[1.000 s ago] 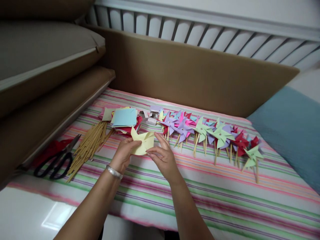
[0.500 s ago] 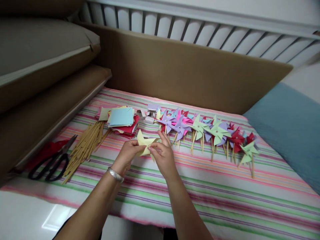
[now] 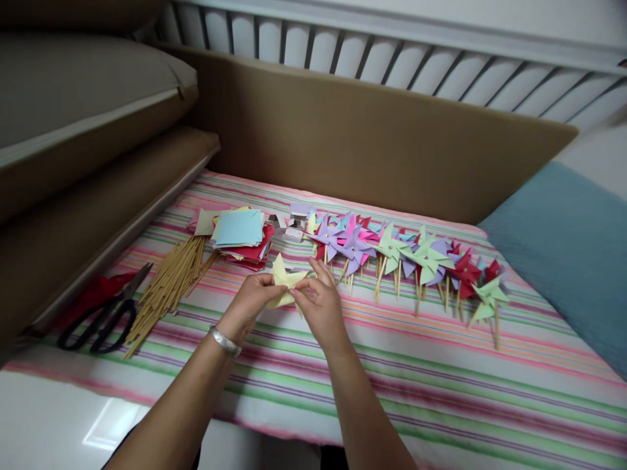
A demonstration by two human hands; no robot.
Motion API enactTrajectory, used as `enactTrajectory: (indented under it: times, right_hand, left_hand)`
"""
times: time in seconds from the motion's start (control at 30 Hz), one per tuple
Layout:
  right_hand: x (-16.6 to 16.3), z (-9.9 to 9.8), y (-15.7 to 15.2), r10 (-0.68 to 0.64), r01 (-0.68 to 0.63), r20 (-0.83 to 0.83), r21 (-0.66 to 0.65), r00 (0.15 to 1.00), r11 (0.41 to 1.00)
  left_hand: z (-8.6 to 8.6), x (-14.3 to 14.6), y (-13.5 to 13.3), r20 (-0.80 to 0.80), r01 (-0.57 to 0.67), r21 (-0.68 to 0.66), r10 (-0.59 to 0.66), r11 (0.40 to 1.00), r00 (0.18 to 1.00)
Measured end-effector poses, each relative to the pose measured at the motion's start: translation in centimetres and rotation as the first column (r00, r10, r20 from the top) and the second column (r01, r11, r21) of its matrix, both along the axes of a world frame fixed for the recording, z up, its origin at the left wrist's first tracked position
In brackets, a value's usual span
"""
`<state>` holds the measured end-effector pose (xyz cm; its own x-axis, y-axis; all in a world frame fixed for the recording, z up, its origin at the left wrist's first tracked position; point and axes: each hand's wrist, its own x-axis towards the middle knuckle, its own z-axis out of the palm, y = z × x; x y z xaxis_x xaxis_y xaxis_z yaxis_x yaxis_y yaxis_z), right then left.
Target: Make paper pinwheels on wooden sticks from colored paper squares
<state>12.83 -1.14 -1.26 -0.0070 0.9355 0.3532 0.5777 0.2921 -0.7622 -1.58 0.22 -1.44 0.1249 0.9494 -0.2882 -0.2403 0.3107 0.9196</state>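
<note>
Between my hands is a pale yellow paper pinwheel, its blades partly folded toward the middle. My left hand, with a silver bangle on the wrist, pinches its left side between thumb and fingers. From the right, my right hand grips the paper near its centre with thumb and forefinger, the other fingers raised. Whether a pin is at the centre is hidden by the fingertips. Just beyond lies a stack of coloured paper squares, a light blue one on top.
Finished pinwheels on sticks lie in a row to the right. Wooden sticks are piled at left, beside black-handled scissors and a red item. Small opened boxes sit behind. A brown board borders the striped cloth.
The upper left blade of the yellow paper has been bent inward, to the right, with my left fingers following it. My right hand stays nearly in place.
</note>
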Motion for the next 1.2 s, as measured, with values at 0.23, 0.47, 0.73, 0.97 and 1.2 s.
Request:
enactTrajectory:
  times: [0.23, 0.47, 0.73, 0.97, 1.2]
  right_hand:
    - [-0.2, 0.1, -0.1, -0.017, 0.017, -0.022, -0.009, 1.000, 1.000]
    - [-0.5, 0.4, -1.3, 0.002, -0.006, -0.050, -0.094, 0.999, 0.996]
    - [1.3, 2.0, -6.7, 0.024, -0.149, -0.428, -0.260, 0.903, 0.954]
    - [2.2, 4.1, -12.4, 0.122, -0.441, -0.581, -0.447, 0.805, 0.778]
    - [2.0, 5.2, -17.1, 0.152, -0.451, -0.545, -0.472, 0.825, 0.758]
  left_hand:
    - [0.4, 0.1, -0.1, -0.028, 0.005, 0.004, -0.005, 1.000, 1.000]
    - [1.1, -0.2, -1.4, -0.067, 0.004, 0.025, -0.002, 1.000, 0.998]
    - [2.1, -1.0, -7.2, -0.136, 0.085, 0.031, -0.080, 0.996, 0.988]
    - [3.7, -0.3, -13.5, -0.212, 0.300, 0.020, -0.289, 0.954, 0.934]
    - [5.7, 0.1, -17.9, -0.284, 0.378, 0.030, -0.354, 0.925, 0.891]
